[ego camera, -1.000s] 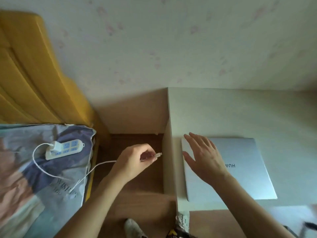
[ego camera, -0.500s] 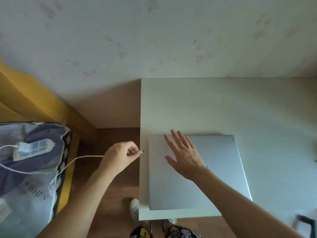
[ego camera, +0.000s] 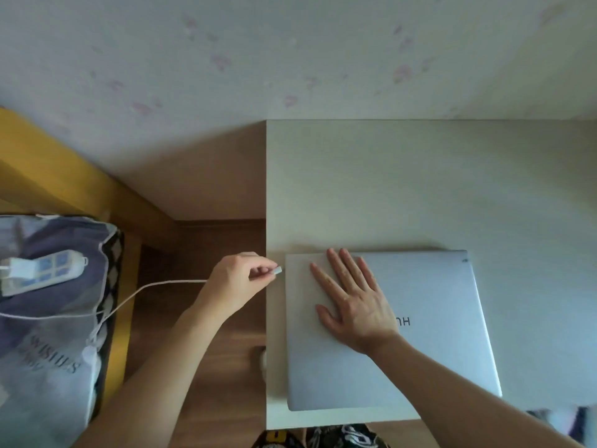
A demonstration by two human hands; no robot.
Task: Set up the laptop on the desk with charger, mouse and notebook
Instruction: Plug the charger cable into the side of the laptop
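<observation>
A closed silver laptop (ego camera: 436, 334) lies on the pale desk (ego camera: 420, 189) near its front left corner. My right hand (ego camera: 352, 299) rests flat on the lid, fingers straight. My left hand (ego camera: 240, 282) pinches the plug (ego camera: 277, 270) of the white charger cable (ego camera: 135, 294), its tip just short of the laptop's left edge. The cable runs left to a white charger (ego camera: 14, 270) plugged into a power strip (ego camera: 45, 270). No mouse or notebook is in view.
The power strip lies on a bed with grey-blue bedding (ego camera: 48, 334) and a yellow headboard (ego camera: 58, 176) at left. Wooden floor (ego camera: 200, 367) fills the gap between bed and desk. A wall (ego camera: 290, 53) with faint pink marks stands behind.
My left hand carried the plug rightward to the laptop's left edge. My right hand settled flat on the lid. The view panned right.
</observation>
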